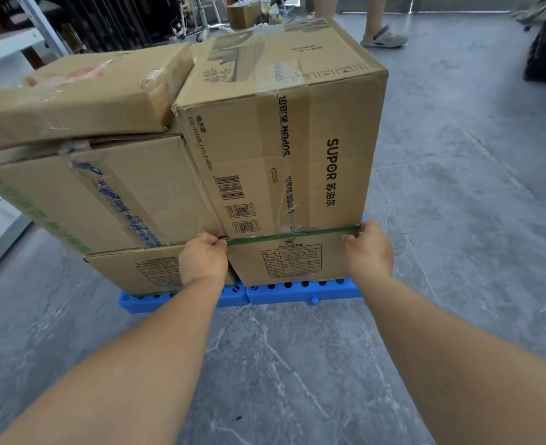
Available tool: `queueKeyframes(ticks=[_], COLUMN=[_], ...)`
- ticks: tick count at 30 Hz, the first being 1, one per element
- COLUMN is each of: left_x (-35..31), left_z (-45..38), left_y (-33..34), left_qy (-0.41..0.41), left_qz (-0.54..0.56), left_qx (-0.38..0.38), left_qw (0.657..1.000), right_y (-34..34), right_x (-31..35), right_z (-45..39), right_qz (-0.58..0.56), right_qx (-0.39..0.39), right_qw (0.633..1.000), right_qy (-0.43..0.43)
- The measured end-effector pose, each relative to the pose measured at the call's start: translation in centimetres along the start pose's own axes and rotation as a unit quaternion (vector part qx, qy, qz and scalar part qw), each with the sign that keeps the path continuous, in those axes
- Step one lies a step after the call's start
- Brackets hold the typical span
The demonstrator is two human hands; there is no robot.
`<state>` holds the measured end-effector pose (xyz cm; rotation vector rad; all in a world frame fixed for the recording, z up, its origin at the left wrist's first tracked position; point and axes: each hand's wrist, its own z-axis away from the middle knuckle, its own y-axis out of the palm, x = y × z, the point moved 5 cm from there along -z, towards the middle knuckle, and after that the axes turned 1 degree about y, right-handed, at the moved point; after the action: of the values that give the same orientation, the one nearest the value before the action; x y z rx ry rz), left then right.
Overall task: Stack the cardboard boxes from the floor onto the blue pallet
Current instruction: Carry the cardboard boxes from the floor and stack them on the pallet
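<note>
Boxes sit stacked on the blue pallet (284, 293). Both hands grip the low front box (292, 261) at its green-taped top edge under the tall Supor box (284, 136): left hand (202, 258) curled at one corner, right hand (369, 248) at the other.

We see the pallet (297, 292) on the floor (297, 364), two low boxes (291, 261) side by side on it, the tall box (281, 139) atop the right one, two more boxes (88, 194) stacked left.
</note>
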<state>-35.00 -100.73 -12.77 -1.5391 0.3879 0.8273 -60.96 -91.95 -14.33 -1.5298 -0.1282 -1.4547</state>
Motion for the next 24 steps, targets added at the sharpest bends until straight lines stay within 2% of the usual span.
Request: queueKeyframes(ticks=[6,11,15,24], left_x=[0.1,0.9,2.2,3.6], left_z=[1.1,2.4,3.2,5.7], left_y=[0.0,1.0,1.7,-3.8], left_qy=[-0.009,-0.025,-0.046,-0.071], left_qz=[-0.012,-0.030,-0.016,-0.056], left_qx=[-0.005,0.027,0.055,0.145], left_qw=[1.000,0.999,0.997,0.985], right_y=[0.1,1.3,3.3,5.6], right_x=[0.3,-0.3,-0.7,0.6], right_z=[0.3,1.5,3.2,14.6], right_qz=[0.019,0.025,0.029,0.107], right_qx=[-0.013,-0.025,-0.020,0.050], right_qw=[1.000,0.997,0.997,0.985], right_qy=[0.018,0.071,0.074,0.125])
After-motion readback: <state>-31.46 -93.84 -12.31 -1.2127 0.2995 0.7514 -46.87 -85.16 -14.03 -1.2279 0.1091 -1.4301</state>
